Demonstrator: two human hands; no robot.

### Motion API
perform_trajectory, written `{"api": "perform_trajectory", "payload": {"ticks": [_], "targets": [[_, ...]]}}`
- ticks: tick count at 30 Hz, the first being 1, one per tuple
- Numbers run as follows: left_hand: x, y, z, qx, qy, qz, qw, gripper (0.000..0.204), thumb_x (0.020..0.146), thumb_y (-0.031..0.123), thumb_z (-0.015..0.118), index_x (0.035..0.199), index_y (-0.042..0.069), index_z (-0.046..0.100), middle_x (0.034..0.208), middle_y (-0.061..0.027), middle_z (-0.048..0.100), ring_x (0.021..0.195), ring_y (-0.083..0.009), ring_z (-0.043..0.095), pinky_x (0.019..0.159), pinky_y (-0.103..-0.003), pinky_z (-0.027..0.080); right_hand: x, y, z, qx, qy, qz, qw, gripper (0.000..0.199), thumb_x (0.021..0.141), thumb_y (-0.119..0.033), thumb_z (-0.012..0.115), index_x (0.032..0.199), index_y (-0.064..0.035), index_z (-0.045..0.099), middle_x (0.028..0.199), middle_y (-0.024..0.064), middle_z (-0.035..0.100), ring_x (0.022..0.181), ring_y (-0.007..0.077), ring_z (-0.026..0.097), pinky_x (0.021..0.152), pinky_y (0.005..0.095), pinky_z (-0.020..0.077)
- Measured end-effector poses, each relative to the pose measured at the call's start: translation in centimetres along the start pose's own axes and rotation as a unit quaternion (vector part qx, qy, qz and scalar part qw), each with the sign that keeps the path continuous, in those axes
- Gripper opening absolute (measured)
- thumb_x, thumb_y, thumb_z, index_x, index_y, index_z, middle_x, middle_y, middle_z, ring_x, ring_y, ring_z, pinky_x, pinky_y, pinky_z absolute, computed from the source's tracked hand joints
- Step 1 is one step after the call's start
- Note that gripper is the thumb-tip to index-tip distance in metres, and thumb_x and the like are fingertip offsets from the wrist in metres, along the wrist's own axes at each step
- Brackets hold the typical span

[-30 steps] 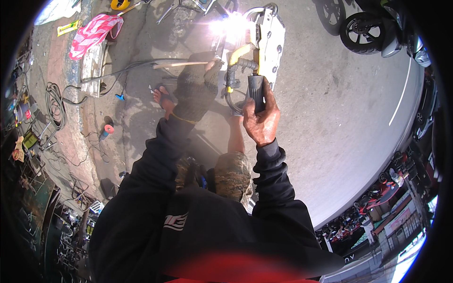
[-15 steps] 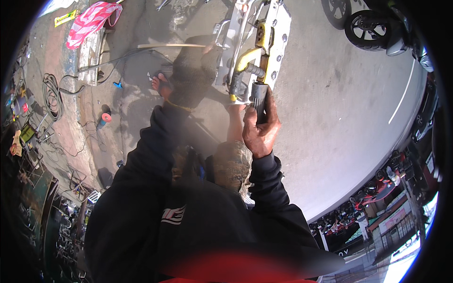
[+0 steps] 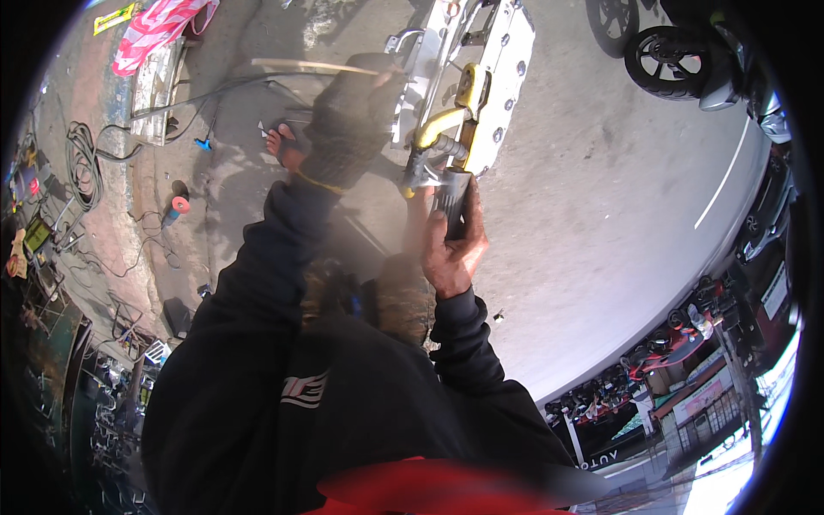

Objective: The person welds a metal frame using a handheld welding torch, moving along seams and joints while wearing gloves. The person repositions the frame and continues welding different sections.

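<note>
My right hand [image 3: 455, 262] is closed round the black ribbed handle [image 3: 448, 202] of a yellow clamp [image 3: 439, 127]. The clamp lies along a long silver metal frame [image 3: 508, 90] with a row of holes, reaching beyond the top of the view. My left hand [image 3: 348, 124], in a dark knit glove with bare fingertips, is beside the frame's left side. A thin pale stick [image 3: 300, 65] runs leftward from its fingertips, which are closed and blurred. How the stick is held is partly hidden.
Coiled cable [image 3: 83, 167] lies at the left, with a line running toward my left hand. Nearby are a power tool with a red disc [image 3: 178, 206], a weathered board [image 3: 153, 99] and a pink-and-white striped bag [image 3: 159, 34]. A motorcycle wheel [image 3: 668, 62] stands at the upper right.
My right hand and the clamp handle have moved down and left in the view, and the handle sits nearer the frame's lower end. My left hand has risen slightly with the stick.
</note>
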State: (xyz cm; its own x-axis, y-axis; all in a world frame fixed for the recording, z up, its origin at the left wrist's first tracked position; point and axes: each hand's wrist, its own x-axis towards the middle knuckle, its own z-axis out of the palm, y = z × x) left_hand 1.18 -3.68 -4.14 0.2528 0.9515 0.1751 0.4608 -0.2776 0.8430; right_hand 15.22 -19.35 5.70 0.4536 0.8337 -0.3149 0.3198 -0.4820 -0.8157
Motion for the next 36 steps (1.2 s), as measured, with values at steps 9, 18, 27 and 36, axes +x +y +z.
{"api": "perform_trajectory", "payload": {"ticks": [9, 18, 27, 36], "targets": [[1.3, 2.3, -0.4, 0.01, 0.095, 0.036, 0.995, 0.016, 0.088, 0.009, 0.072, 0.103, 0.001, 0.071, 0.09, -0.0154, 0.07, 0.079, -0.0334, 0.07, 0.069, -0.039, 0.056, 0.2, 0.0, 0.2, -0.028, -0.002, -0.022, 0.999, 0.066, 0.092, -0.011, 0.058, 0.152, 0.0086, 0.038, 0.141, 0.0281, 0.057, 0.127, 0.03, 0.059, 0.103, 0.0385, 0.0496], [1.5, 2.3, -0.3, 0.019, 0.092, 0.03, 0.995, 0.015, 0.088, 0.007, 0.072, 0.102, 0.001, 0.07, 0.087, -0.0172, 0.07, 0.077, -0.0351, 0.07, 0.068, -0.039, 0.056, 0.4, -0.8, 0.3, 0.009, -0.004, 0.022, 1.0, 0.066, 0.088, -0.004, 0.058, 0.149, 0.0118, 0.04, 0.136, 0.0323, 0.058, 0.128, 0.0355, 0.06, 0.107, 0.0398, 0.0463], [0.5, 1.1, -0.4, 0.148, 0.024, 0.076, 0.986, 0.037, 0.084, 0.003, 0.066, 0.121, 0.004, 0.067, 0.114, -0.013, 0.071, 0.097, -0.0335, 0.069, 0.081, -0.042, 0.058, 0.3, -0.7, 0.7, -0.008, -0.009, 0.004, 1.0, 0.065, 0.088, -0.003, 0.058, 0.148, 0.0143, 0.039, 0.139, 0.0329, 0.056, 0.132, 0.0373, 0.057, 0.109, 0.0407, 0.0447], [1.3, 1.7, -0.6, 0.105, 0.054, 0.09, 0.989, 0.039, 0.081, 0.0, 0.067, 0.119, 0.005, 0.069, 0.113, -0.0127, 0.071, 0.096, -0.0328, 0.069, 0.081, -0.041, 0.058, 0.9, -0.8, 0.4, -0.059, -0.019, -0.013, 0.998, 0.065, 0.089, -0.007, 0.057, 0.148, 0.0131, 0.04, 0.137, 0.033, 0.057, 0.128, 0.0359, 0.06, 0.106, 0.0406, 0.0475]]}}
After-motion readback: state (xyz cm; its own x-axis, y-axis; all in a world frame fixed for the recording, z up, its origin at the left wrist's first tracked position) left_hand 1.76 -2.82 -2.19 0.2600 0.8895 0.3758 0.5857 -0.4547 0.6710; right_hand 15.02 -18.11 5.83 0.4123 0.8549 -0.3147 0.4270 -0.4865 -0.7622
